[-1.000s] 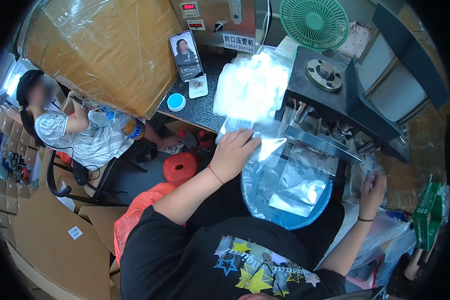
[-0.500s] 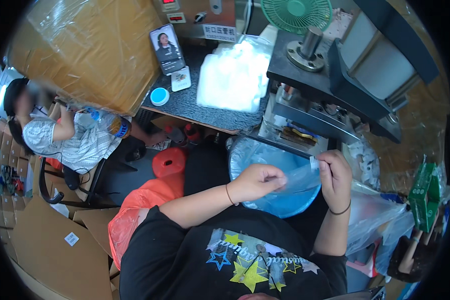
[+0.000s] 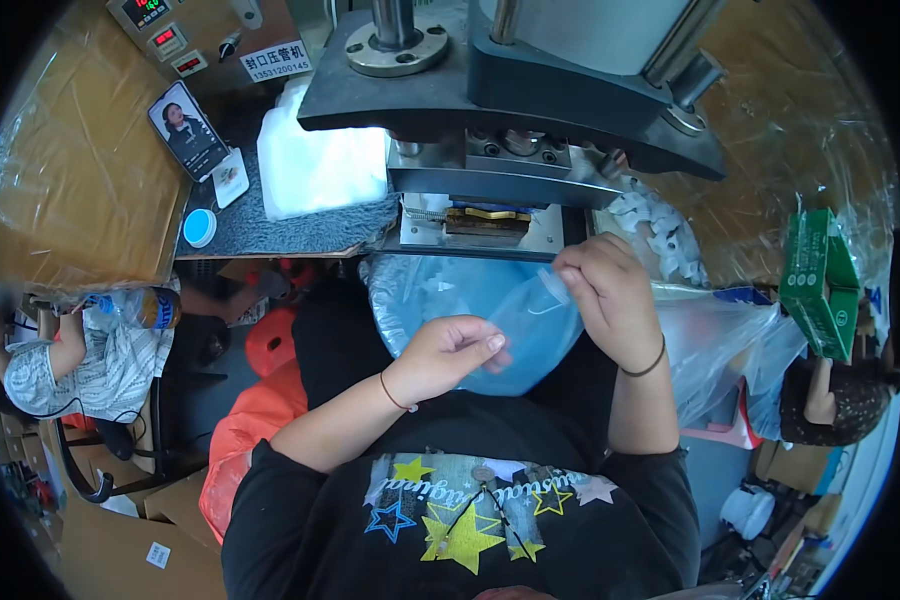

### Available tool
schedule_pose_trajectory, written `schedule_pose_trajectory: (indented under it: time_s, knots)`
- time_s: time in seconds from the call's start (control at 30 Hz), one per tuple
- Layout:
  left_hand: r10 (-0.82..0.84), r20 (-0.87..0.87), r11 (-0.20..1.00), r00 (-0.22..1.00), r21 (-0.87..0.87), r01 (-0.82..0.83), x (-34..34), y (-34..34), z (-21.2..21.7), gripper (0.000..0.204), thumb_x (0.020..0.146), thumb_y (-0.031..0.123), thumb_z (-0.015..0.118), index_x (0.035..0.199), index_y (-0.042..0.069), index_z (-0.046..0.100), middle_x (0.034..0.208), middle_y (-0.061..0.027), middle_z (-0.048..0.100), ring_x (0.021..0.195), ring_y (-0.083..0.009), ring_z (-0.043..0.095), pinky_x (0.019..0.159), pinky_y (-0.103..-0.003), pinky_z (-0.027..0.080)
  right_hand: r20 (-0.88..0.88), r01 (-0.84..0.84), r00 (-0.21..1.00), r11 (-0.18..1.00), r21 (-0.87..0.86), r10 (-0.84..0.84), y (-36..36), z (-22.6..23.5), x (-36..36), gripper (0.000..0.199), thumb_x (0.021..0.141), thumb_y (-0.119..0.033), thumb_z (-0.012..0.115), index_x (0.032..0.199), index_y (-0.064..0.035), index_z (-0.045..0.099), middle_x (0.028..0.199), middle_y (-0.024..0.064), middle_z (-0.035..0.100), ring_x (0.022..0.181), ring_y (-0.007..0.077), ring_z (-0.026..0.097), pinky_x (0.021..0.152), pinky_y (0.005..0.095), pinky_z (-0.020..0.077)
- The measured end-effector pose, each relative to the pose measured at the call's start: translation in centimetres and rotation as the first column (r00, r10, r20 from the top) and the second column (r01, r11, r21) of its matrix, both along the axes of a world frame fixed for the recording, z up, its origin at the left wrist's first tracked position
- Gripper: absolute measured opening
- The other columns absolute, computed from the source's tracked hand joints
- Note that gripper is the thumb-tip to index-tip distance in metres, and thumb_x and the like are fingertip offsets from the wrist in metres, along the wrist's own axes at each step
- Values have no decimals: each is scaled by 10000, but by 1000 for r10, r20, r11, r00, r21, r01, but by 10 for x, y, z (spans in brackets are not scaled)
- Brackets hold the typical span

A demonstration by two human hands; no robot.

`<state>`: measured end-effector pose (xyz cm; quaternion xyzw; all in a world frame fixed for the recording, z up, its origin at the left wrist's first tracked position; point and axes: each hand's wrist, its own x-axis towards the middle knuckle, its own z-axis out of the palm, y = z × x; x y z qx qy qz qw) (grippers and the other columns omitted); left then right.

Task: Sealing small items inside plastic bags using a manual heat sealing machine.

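Note:
A clear, soft plastic tube (image 3: 532, 308) with a ridged neck is stretched between my hands, above a bin lined with a blue bag (image 3: 395, 300). My right hand (image 3: 615, 300) pinches it close to the neck. My left hand (image 3: 440, 360) is closed at the opposite end, thumb against the fingers, and the tube's tip there is partly hidden. Just beyond the bin stands a press machine (image 3: 570, 130). Its brass-coloured jaw (image 3: 486, 222) sits on a metal plate, apart from the tube.
Left of the press, a bright white stack (image 3: 320, 170), a phone (image 3: 185, 130) and a round blue-topped container (image 3: 199, 228) sit on the bench. Clear scraps (image 3: 660, 235) lie right of it, near a green box (image 3: 820, 285). People sit at far left (image 3: 45, 365) and far right (image 3: 840, 400).
The view has turned right, so the press now stands straight ahead. Both hands keep hold of the tube, which is now more tilted, its neck end nearer the press.

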<state>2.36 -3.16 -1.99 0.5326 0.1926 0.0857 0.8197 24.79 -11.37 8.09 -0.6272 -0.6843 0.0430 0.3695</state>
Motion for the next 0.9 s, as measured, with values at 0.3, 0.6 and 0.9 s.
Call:
schedule_pose_trajectory:
  time_s: [0.3,0.6,0.9]
  knots:
    - [-183,-30,938,983,-303,166,-4,1,4,263,998,160,628,1201,-8,617,1094,-140,717,968,-225,726,819,-317,594,158,118,983,985,-127,-97,-5,-7,23,209,910,-90,617,1099,-7,649,1075,180,653,998,377,625,860,438,496]
    - [172,-53,945,984,-273,-180,8,50,6,290,955,99,659,1220,-4,602,1097,-141,699,923,-212,716,794,-326,593,300,410,891,887,-212,-340,-5,-73,103,261,838,-38,635,1100,-36,647,1099,190,633,1021,411,606,874,458,493]
    - [663,269,-179,698,963,-201,-37,153,10,609,908,344,676,1376,29,446,1372,-272,470,1313,-412,454,1079,-534,366,248,424,882,904,-48,-400,-16,-82,104,245,897,-66,620,1133,-1,633,1109,205,640,999,416,611,869,437,495]
